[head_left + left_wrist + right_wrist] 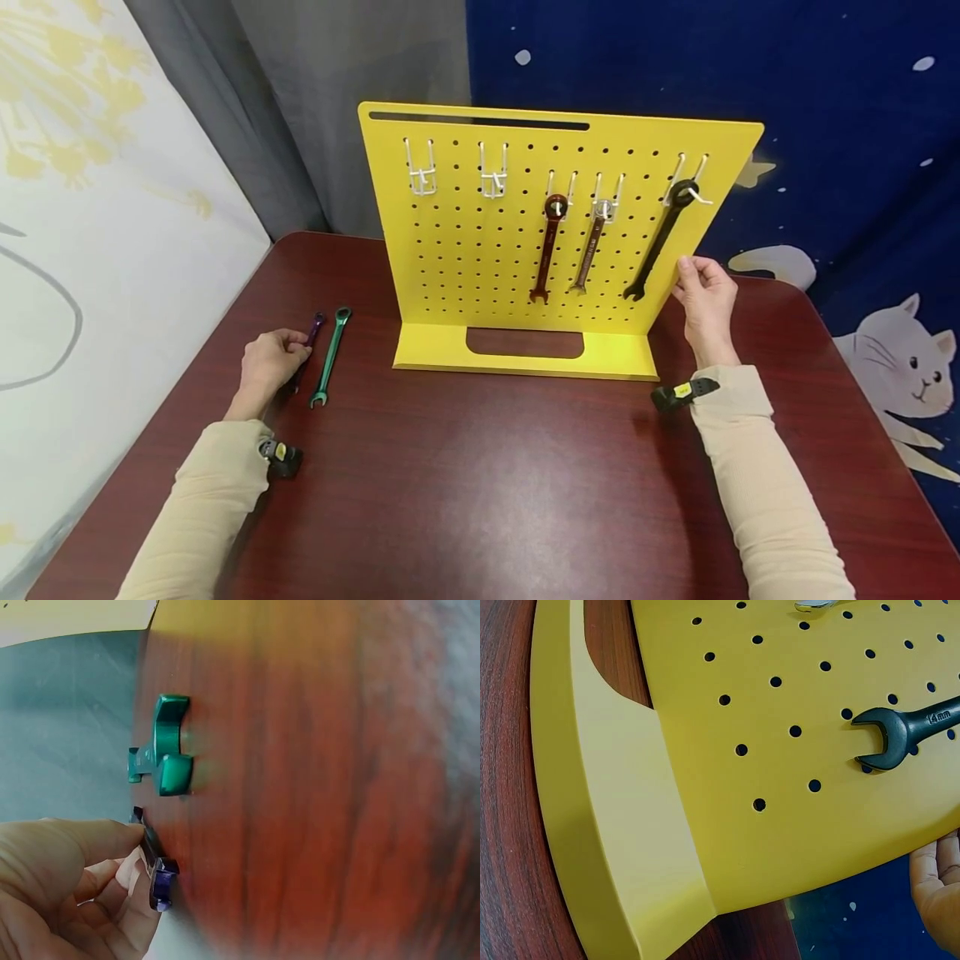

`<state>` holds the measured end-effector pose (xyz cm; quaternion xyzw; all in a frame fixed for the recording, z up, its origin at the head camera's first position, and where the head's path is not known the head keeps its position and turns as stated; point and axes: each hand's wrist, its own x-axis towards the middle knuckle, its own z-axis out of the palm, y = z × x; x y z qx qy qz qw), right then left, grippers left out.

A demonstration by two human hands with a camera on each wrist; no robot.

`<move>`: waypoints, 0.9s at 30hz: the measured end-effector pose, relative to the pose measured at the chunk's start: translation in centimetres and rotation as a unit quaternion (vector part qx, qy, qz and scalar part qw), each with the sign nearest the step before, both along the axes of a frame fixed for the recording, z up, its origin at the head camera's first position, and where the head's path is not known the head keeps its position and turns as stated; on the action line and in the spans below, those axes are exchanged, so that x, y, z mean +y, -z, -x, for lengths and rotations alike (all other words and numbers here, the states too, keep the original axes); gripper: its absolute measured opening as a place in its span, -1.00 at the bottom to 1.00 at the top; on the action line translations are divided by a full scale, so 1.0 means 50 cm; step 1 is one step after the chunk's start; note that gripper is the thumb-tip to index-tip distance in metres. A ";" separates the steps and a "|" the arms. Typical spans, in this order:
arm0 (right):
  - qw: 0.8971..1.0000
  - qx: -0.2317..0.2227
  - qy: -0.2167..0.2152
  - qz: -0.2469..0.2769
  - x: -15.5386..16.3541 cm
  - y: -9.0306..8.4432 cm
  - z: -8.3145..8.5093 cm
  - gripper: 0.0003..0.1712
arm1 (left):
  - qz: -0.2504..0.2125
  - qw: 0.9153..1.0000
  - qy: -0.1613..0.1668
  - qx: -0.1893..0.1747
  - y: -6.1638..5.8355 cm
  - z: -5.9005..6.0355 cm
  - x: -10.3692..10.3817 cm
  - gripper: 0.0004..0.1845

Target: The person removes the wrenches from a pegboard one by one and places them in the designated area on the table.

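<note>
My left hand lies on the dark red table and pinches the handle of a purple wrench; the left wrist view shows the purple wrench between thumb and fingers. A green wrench lies flat just to its right, apart from the hand, its open end close by. My right hand grips the right edge of the upright yellow pegboard, thumb in front. A black wrench hangs beside that hand, and its open end rests against the pegboard.
A dark red wrench and a bronze wrench hang on hooks mid-board. Two white hooks at the upper left carry nothing. The table meets a curtain behind and a white wall at left.
</note>
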<state>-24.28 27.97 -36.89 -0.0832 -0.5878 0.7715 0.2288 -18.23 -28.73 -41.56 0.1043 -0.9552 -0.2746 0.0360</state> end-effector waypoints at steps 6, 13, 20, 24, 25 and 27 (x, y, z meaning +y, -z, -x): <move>1.000 -0.001 -0.001 -0.011 0.001 0.000 0.001 -0.92 | 0.007 1.000 0.004 0.002 0.001 -0.001 -0.001 -0.76; 1.000 0.004 0.001 -0.013 0.000 0.004 0.000 -0.85 | 0.014 1.000 0.006 -0.003 -0.001 -0.002 0.001 -0.76; 1.000 0.004 0.000 -0.006 -0.002 0.001 -0.001 -0.88 | 0.014 1.000 0.007 -0.006 -0.004 -0.006 -0.001 -0.75; 1.000 -0.003 0.003 -0.014 -0.001 -0.001 0.000 -0.87 | 0.020 1.000 0.008 0.016 -0.007 -0.009 -0.004 -0.72; 1.000 -0.004 0.003 -0.016 -0.001 0.000 0.000 -0.88 | 0.021 0.999 0.008 0.026 -0.007 -0.009 -0.004 -0.72; 1.000 -0.004 0.004 -0.018 -0.001 0.003 0.000 -0.88 | 0.017 0.999 0.010 0.045 -0.010 -0.010 -0.001 -0.71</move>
